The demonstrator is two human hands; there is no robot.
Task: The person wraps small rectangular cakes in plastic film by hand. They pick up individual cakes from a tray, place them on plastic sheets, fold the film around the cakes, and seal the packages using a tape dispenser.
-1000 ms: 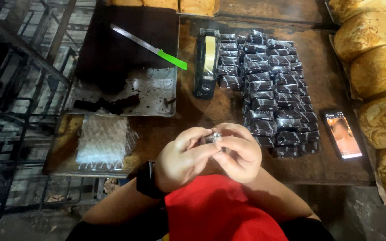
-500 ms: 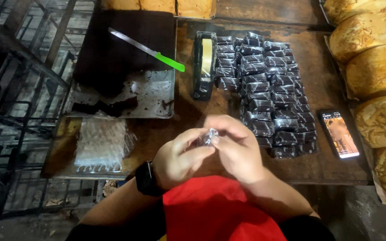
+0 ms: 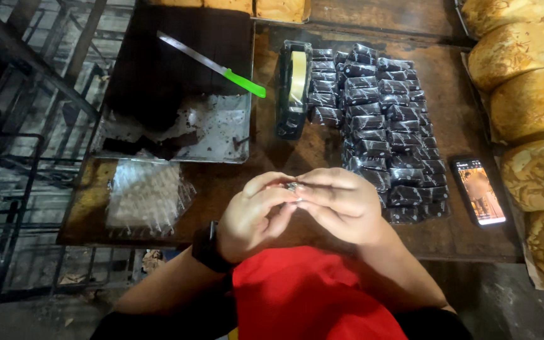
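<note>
Hands barely shifted, left hand (image 3: pixel 256 217) and right hand (image 3: pixel 341 204) pinching small wrapped piece (image 3: pixel 292 186), grip closed

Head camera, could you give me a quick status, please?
Left hand and right hand pinch a small clear-wrapped piece. Wrapped dark pieces stacked behind. Nothing between.

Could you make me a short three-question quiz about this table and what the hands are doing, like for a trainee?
1. True or false: the knife with the green handle lies on the dark slab in the tray.
2. What stands between the tray and the wrapped dark pieces? A) a phone B) a tape dispenser C) a loaf
3. What do the left hand and right hand hold between them?

Key
1. True.
2. B, the tape dispenser.
3. A small shiny wrapped piece, pinched at the fingertips.
</note>
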